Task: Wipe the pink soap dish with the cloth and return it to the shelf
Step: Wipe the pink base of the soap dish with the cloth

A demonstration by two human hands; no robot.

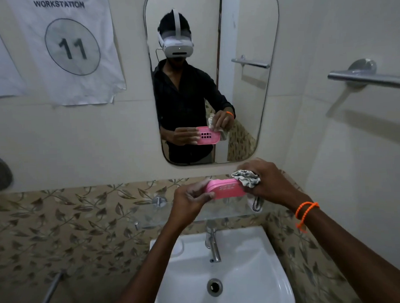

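Observation:
My left hand (pixel 191 198) grips the left end of the pink soap dish (pixel 226 188), held on edge above the glass shelf (pixel 151 218). My right hand (pixel 267 179) holds a crumpled patterned cloth (pixel 246 178) bunched against the dish's right end, and a strip of the cloth hangs below the hand. The mirror (pixel 212 78) reflects the dish's slotted face turned away from me.
A white sink (pixel 248 274) with a chrome tap (pixel 213 243) lies below the shelf. A towel bar (pixel 368 78) juts from the right wall. A paper sign numbered 11 (pixel 73 47) hangs at the upper left, and a metal pipe (pixel 48 293) runs at the lower left.

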